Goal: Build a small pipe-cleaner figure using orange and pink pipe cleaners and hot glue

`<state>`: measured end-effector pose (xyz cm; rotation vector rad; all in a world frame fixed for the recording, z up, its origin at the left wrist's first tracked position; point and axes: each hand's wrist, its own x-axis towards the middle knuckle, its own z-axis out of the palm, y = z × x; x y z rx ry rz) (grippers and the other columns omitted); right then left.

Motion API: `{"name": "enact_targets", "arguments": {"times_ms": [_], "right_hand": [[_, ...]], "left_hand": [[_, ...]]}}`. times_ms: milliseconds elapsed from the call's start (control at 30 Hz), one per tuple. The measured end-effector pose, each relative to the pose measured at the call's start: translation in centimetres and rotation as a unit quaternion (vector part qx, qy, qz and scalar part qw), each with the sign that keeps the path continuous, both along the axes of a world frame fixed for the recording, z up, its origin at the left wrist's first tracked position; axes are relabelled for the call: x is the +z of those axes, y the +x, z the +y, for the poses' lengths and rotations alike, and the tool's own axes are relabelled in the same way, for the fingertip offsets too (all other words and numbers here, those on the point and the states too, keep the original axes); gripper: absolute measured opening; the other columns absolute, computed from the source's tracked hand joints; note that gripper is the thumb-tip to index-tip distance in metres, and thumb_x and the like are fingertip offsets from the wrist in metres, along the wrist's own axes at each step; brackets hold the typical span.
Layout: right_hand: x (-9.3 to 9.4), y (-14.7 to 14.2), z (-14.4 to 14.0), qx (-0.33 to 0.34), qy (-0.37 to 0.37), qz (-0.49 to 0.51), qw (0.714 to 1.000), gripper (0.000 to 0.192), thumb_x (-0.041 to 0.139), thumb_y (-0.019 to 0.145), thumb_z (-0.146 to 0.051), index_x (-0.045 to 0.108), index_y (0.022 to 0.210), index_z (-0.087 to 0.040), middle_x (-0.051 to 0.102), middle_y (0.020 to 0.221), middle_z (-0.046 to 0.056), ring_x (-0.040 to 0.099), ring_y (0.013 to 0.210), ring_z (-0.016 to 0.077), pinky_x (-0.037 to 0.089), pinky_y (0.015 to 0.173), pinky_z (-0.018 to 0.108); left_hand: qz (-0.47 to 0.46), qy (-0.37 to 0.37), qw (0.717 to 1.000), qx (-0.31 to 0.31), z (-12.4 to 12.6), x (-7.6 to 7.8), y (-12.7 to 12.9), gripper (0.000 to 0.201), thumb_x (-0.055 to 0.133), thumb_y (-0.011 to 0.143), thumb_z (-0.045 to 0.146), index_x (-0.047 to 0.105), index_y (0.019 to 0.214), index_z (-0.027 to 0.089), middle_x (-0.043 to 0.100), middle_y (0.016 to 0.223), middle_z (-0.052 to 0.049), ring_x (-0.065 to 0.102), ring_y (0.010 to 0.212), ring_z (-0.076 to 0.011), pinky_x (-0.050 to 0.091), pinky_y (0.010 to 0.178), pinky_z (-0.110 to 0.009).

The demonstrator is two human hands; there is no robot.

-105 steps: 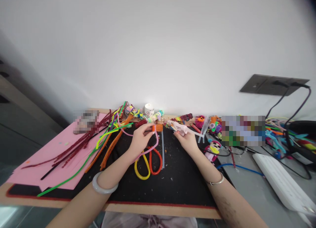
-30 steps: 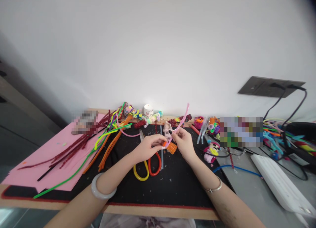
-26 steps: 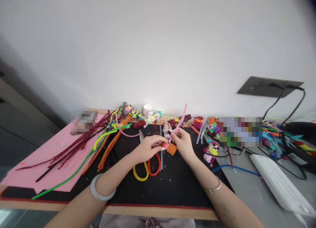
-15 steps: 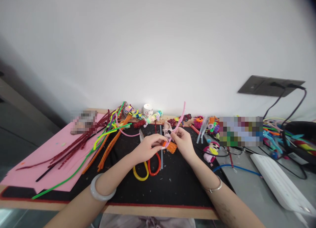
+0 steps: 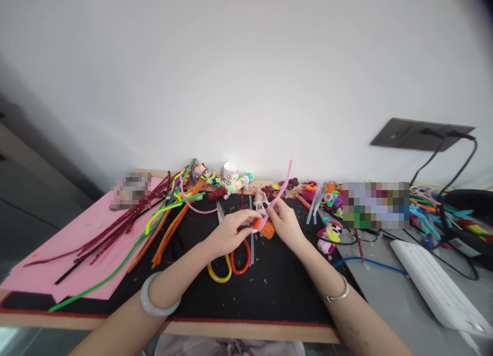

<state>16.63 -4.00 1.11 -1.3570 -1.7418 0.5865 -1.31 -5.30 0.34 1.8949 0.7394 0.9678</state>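
Orange fuzzy coiled piece (image 5: 265, 228) is pinched by left hand (image 5: 227, 232); right hand (image 5: 284, 221) grips pink pipe cleaner (image 5: 280, 191) pointing one o'clock. White tape roll's (image 5: 230, 171) print is unreadable.

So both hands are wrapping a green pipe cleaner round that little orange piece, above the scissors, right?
Not quite: the pipe cleaner is pink, not green, as the head view shows. The left hand and right hand do hold it at the orange piece, above the scissors.
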Motion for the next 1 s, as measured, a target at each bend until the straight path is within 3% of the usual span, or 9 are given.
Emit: {"name": "enact_targets", "arguments": {"times_ms": [200, 367, 1000], "right_hand": [[0.36, 0.02, -0.21, -0.003, 0.007, -0.021, 1.0, 0.016, 0.041, 0.084, -0.03, 0.045, 0.072, -0.021, 0.046, 0.052, -0.005, 0.044, 0.044, 0.0121, 0.032, 0.046, 0.023], [0.41, -0.11, -0.4, 0.0, -0.005, -0.016, 1.0, 0.016, 0.036, 0.086, -0.03, 0.043, 0.074, -0.021, 0.053, 0.059, -0.002, 0.05, 0.052, 0.0145, 0.038, 0.052, 0.025], [-0.1, -0.58, -0.53, 0.012, 0.002, -0.03, 0.999, 0.015, 0.035, 0.087, -0.027, 0.039, 0.074, -0.021, 0.047, 0.062, -0.003, 0.046, 0.054, 0.014, 0.035, 0.054, 0.025]], "left_hand": [[0.038, 0.065, 0.997, 0.018, -0.18, 0.08, -0.05, 0.031, 0.049, 0.081, 0.01, 0.054, 0.109, 0.019, 0.06, 0.109, -0.006, 0.059, 0.098, -0.0158, 0.046, 0.092, -0.032], [0.054, 0.101, 0.993, 0.028, -0.35, 0.18, -0.04, 0.03, 0.048, 0.082, 0.012, 0.053, 0.111, 0.02, 0.059, 0.11, -0.006, 0.057, 0.1, -0.0167, 0.045, 0.093, -0.033], [0.135, 0.202, 0.97, 0.005, -0.82, 0.54, -0.11, 0.033, 0.042, 0.085, 0.01, 0.047, 0.115, 0.021, 0.058, 0.113, -0.005, 0.051, 0.108, -0.0151, 0.039, 0.096, -0.029]]}}
